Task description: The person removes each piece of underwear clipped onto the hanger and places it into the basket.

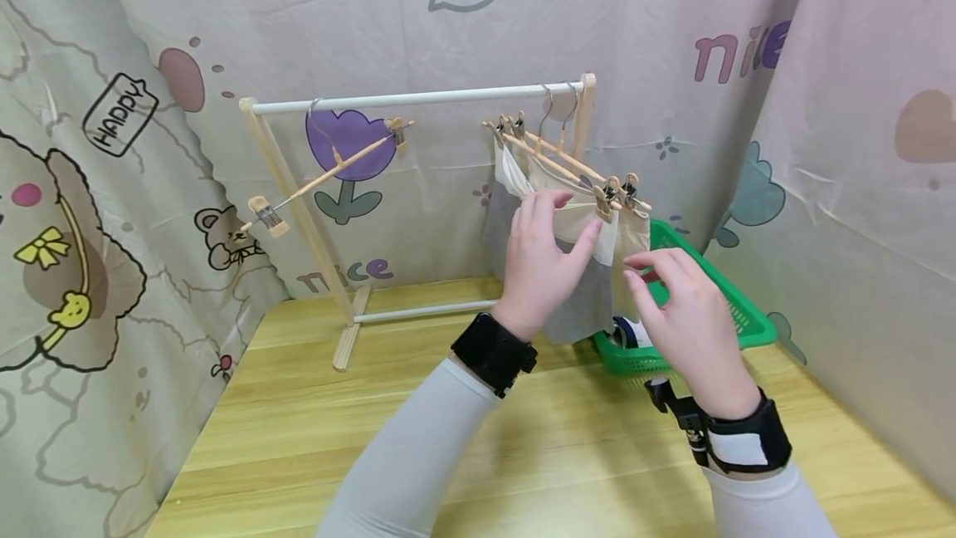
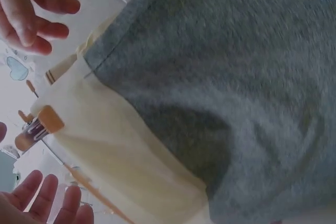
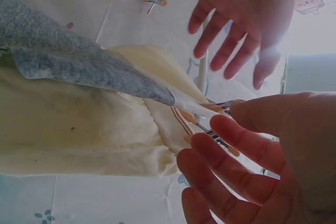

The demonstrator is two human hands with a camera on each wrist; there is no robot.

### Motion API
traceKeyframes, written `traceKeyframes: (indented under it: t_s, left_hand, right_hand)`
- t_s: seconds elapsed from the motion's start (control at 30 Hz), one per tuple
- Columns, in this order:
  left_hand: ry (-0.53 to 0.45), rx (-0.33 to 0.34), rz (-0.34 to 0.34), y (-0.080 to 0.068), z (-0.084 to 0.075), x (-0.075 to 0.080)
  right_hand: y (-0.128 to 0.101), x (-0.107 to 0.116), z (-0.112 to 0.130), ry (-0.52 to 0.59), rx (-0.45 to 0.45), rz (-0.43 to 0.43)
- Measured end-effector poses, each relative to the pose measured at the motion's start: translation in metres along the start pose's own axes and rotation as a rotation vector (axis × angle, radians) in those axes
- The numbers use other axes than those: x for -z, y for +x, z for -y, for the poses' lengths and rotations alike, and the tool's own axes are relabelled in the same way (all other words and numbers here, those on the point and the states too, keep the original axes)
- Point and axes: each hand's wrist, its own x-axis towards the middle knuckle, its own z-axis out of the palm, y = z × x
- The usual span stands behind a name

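Observation:
A grey garment with a cream top band (image 1: 586,297) hangs from a wooden clip hanger (image 1: 548,163) at the rack's right end. Directly behind it, a beige garment (image 1: 635,239) hangs on a second hanger. My left hand (image 1: 541,260) is in front of the cream band, thumb and fingers apart, holding nothing. To the right of the garments is my right hand (image 1: 687,314), its fingers loosely bent with nothing between them. In the right wrist view, its fingertips lie close to the hanger clips (image 3: 212,136); contact is unclear. A clip (image 2: 39,127) grips the cream band in the left wrist view.
A white-barred wooden rack (image 1: 418,98) stands on the wooden table (image 1: 299,430). Another clip hanger (image 1: 336,168) hangs bare at its left. A green basket (image 1: 754,326) holding dark and white cloth sits behind my right hand. Printed curtains surround the table.

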Motion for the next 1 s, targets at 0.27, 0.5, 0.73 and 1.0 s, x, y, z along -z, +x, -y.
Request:
traceKeyframes:
  t_s: [0.27,0.5,0.73,1.0]
  left_hand:
    - [-0.034,0.102,0.085,0.001,0.0,-0.012]
    - [-0.014,0.131,0.085,0.007,-0.002,-0.014]
    - [-0.009,0.137,0.026,0.014,-0.008,-0.014]
    - [0.034,0.058,0.049,0.018,-0.012,-0.015]
  right_hand:
    - [-0.003,0.006,0.002,-0.014,-0.012,-0.004]
    - [-0.003,0.007,0.004,-0.013,0.003,-0.003]
    - [-0.002,0.008,0.005,-0.014,0.0,-0.007]
    - [-0.002,0.009,0.004,-0.012,0.005,-0.016]
